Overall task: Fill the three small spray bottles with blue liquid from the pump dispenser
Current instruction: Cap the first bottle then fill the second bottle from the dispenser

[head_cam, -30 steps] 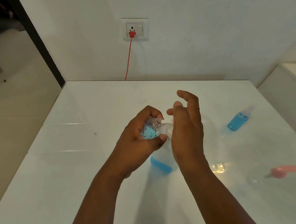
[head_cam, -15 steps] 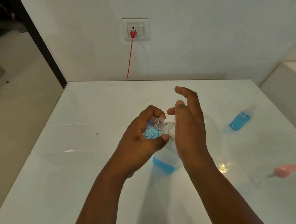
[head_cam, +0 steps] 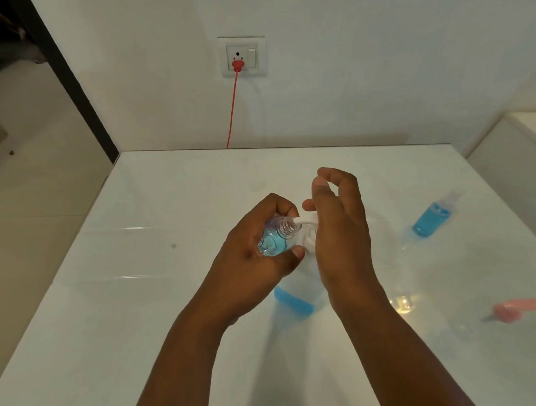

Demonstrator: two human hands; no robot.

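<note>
My left hand grips a small clear spray bottle, uncapped and tilted, partly full of blue liquid. Its open neck meets the white nozzle of the pump dispenser, a clear bottle with blue liquid low in its base. My right hand rests on the pump head and hides it, with the fingers loosely bent above. A second small bottle, full of blue liquid and capped, stands at the right.
The white table ends at a wall with a socket and red cable. A pink spray top on what looks like a clear bottle lies at the right. A small clear object glints beside my right wrist.
Both hands stay at the pump with the bottle neck at the nozzle. My right fingers have curled slightly. The view has drifted a little.
</note>
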